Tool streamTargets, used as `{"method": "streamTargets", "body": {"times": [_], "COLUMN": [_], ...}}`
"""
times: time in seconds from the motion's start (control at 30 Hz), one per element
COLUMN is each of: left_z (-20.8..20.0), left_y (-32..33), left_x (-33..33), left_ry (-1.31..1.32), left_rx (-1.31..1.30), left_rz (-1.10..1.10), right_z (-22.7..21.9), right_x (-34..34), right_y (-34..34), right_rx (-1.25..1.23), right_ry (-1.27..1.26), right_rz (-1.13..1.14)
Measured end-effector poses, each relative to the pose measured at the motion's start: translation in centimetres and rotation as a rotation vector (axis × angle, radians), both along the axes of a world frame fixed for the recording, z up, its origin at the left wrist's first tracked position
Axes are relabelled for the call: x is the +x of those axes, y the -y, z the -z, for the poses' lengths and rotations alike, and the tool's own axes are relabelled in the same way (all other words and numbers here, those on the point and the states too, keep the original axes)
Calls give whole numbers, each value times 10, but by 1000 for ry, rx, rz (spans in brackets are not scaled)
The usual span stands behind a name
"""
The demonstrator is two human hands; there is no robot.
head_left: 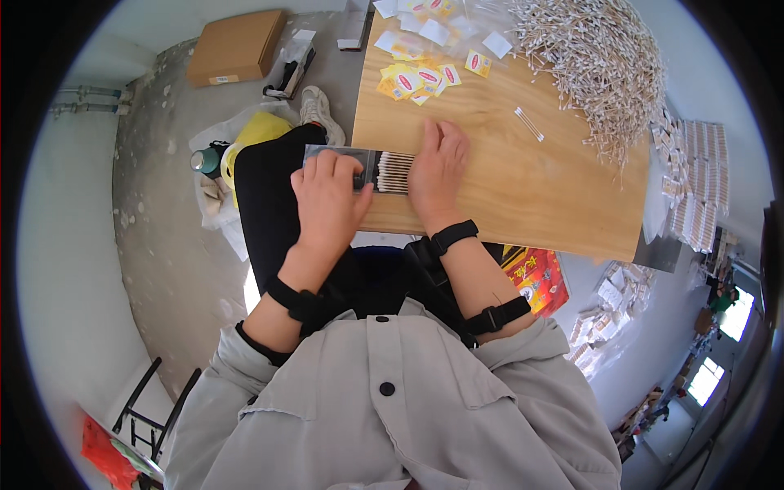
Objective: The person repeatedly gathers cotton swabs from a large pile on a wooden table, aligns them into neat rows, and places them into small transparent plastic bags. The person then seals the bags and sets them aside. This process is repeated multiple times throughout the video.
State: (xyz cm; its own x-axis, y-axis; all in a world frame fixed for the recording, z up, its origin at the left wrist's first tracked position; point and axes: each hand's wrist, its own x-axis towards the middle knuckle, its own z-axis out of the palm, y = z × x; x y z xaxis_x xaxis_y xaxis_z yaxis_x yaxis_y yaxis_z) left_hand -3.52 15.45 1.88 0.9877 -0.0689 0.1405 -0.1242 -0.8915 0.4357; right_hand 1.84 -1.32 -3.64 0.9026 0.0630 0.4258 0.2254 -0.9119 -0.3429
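Note:
A row of cotton swabs (394,173) lies side by side at the near left edge of the wooden table (523,192). My right hand (438,167) is cupped over their right ends, its fingers close together. To their left, my left hand (328,189) has curled fingers on a clear plastic bag (364,155), with the thumb near the swab tips. The bag sticks out past the table's left edge, and part of it is hidden under that hand. Whether the swab tips are inside the bag's mouth, I cannot tell.
A big heap of loose swabs (608,65) covers the far right. Yellow-and-white cards (420,79) lie at the far left, and a few swabs (529,123) rest apart. Packed swab bundles (702,184) stand beyond the right edge. A cardboard box (233,49) sits on the floor.

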Motion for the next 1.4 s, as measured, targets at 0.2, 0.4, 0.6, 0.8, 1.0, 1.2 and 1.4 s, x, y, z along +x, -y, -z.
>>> {"method": "streamTargets", "body": {"times": [0.2, 0.4, 0.6, 0.8, 1.0, 1.2, 1.4], "left_z": [1, 29, 37, 39, 37, 37, 41], "left_y": [16, 32, 26, 27, 41, 51, 51], "left_x": [12, -14, -12, -13, -18, -22, -22], "left_ry": [-77, -40, -12, 39, 80, -59, -47], "left_rx": [28, 246, 268, 270, 246, 135, 140], "left_rz": [7, 39, 120, 106, 92, 113, 126], "right_z": [-1, 3, 2, 2, 2, 2, 14], "right_x": [0, -2, -3, -3, -3, -2, -2], "right_y": [-1, 0, 0, 0, 1, 1, 2], "right_rx": [18, 32, 48, 73, 38, 43, 118], "right_ry": [-54, -59, -47, -20, -21, -7, 6], "right_rz": [23, 13, 14, 10, 8, -8, 21]}}
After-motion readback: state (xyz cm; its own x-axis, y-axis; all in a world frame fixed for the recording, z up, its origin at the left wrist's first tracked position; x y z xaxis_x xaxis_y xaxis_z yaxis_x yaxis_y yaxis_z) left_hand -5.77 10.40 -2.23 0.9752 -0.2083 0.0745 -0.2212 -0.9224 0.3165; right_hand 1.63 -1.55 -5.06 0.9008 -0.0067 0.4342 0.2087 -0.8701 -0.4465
